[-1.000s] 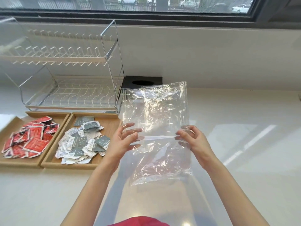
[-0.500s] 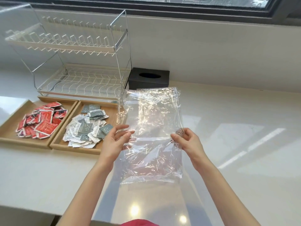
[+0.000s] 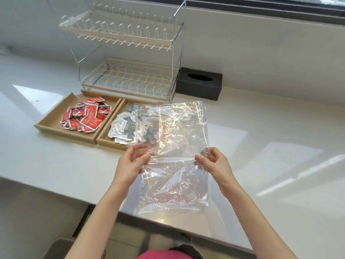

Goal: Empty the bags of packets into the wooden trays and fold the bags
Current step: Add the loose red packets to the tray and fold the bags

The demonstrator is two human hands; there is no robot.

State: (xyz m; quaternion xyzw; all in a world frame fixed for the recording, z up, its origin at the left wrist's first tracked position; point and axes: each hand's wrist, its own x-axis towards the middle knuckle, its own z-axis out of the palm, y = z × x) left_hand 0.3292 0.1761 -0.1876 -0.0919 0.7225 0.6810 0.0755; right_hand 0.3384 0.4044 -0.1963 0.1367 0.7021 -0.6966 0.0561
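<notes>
Your left hand (image 3: 130, 163) and right hand (image 3: 214, 163) pinch the empty bag (image 3: 175, 146) mid-frame along a crosswise crease; its long axis runs away from you.

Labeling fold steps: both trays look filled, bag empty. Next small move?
Probably fold the far half of the clear bag toward the person: the left hand and right hand pinch its side edges along a mid crease, nothing inside it.

One head cam – looks fwd and down, close over counter (image 3: 261, 128).
</notes>
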